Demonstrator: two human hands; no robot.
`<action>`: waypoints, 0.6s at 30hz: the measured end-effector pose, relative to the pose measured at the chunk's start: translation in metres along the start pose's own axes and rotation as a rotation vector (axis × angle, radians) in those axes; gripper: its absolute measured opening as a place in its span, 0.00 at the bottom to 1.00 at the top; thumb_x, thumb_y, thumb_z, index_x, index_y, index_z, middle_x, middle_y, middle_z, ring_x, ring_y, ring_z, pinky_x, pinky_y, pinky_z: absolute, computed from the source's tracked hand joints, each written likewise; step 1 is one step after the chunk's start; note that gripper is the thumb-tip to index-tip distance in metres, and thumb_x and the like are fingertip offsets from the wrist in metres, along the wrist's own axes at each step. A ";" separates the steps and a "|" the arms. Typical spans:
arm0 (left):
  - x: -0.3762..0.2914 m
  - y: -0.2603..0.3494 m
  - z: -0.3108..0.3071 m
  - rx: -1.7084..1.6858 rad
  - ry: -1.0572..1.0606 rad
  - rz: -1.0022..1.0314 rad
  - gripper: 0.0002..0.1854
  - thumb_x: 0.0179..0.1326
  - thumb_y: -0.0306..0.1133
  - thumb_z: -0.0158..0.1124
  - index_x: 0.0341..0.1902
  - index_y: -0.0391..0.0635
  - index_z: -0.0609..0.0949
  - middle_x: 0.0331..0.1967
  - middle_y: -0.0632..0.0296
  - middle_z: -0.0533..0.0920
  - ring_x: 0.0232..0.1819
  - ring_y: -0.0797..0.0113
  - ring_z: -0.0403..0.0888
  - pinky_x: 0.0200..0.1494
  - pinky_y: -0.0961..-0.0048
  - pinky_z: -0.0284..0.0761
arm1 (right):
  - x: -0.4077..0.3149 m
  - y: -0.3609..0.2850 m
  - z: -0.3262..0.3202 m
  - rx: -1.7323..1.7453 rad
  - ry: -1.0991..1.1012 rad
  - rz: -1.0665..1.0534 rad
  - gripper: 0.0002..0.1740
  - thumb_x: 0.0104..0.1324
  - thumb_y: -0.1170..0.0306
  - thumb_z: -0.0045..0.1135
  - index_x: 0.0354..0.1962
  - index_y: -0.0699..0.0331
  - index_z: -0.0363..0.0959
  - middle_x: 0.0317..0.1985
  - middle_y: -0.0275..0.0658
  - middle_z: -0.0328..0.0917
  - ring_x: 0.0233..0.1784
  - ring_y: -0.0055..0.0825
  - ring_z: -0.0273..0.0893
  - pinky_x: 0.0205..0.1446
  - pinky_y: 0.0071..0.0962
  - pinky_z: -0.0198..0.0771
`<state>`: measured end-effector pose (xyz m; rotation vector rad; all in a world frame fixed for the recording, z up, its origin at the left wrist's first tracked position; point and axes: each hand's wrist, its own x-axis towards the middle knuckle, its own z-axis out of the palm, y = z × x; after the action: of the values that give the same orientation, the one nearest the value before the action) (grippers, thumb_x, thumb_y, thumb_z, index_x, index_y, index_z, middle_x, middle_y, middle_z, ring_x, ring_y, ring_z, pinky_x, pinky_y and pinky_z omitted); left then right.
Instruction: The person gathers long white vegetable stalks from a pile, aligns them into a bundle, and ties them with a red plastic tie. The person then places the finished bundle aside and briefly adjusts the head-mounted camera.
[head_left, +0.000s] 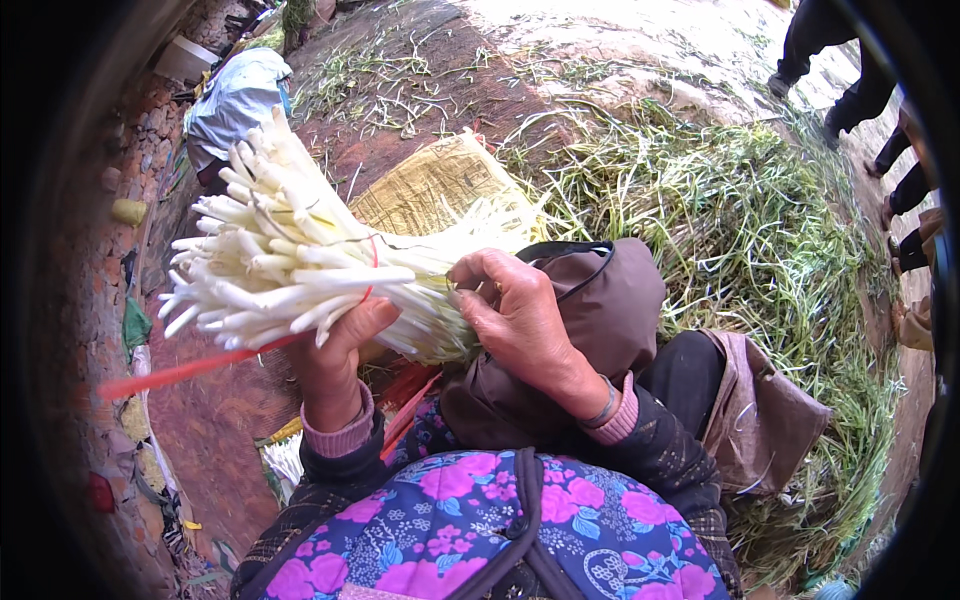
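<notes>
A thick bunch of white vegetable stalks, like garlic shoots or scallions (285, 255), lies tilted in front of me, its cut ends fanned to the left. My left hand (341, 345) grips it from below, thumb on the near side. A thin red tie (373, 262) runs across the bunch, and a red plastic strip (202, 371) sticks out leftward past my left hand. Thumb and fingertips of my right hand (517, 315) pinch at the stalks near the right part of the bunch. Brown cloth (562, 322) covers my knee beneath that hand.
A yellow woven sack (435, 187) lies beyond the bunch. Green leaf trimmings (712, 225) are heaped on the right. More white stalks (283, 461) lie by my left forearm. Brick rubble (142, 172) lines the left side. Several people's legs (862, 90) stand at the upper right.
</notes>
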<state>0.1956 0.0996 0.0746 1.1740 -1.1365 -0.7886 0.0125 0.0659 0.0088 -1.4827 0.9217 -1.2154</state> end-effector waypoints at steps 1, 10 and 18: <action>-0.004 0.000 -0.004 0.005 -0.004 -0.011 0.44 0.41 0.18 0.75 0.67 0.42 0.69 0.61 0.57 0.75 0.63 0.58 0.72 0.69 0.59 0.64 | -0.001 0.000 0.001 -0.038 -0.012 0.004 0.06 0.58 0.78 0.59 0.35 0.69 0.76 0.31 0.42 0.78 0.30 0.29 0.77 0.34 0.27 0.71; -0.010 -0.033 -0.047 0.219 -0.032 0.165 0.49 0.42 0.26 0.79 0.71 0.42 0.65 0.66 0.57 0.70 0.68 0.57 0.66 0.72 0.57 0.58 | -0.007 -0.004 0.015 0.298 0.059 0.069 0.06 0.66 0.75 0.61 0.38 0.71 0.78 0.28 0.31 0.79 0.25 0.13 0.73 0.27 0.17 0.69; -0.009 -0.053 -0.068 0.344 -0.304 0.345 0.47 0.44 0.30 0.79 0.70 0.42 0.66 0.66 0.58 0.69 0.68 0.59 0.65 0.72 0.59 0.58 | -0.008 -0.002 0.015 0.332 0.123 0.189 0.07 0.60 0.74 0.63 0.30 0.71 0.78 0.24 0.38 0.81 0.28 0.16 0.75 0.32 0.25 0.71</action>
<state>0.2622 0.1144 0.0215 1.1135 -1.7263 -0.5258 0.0253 0.0770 0.0084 -1.0457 0.8705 -1.2598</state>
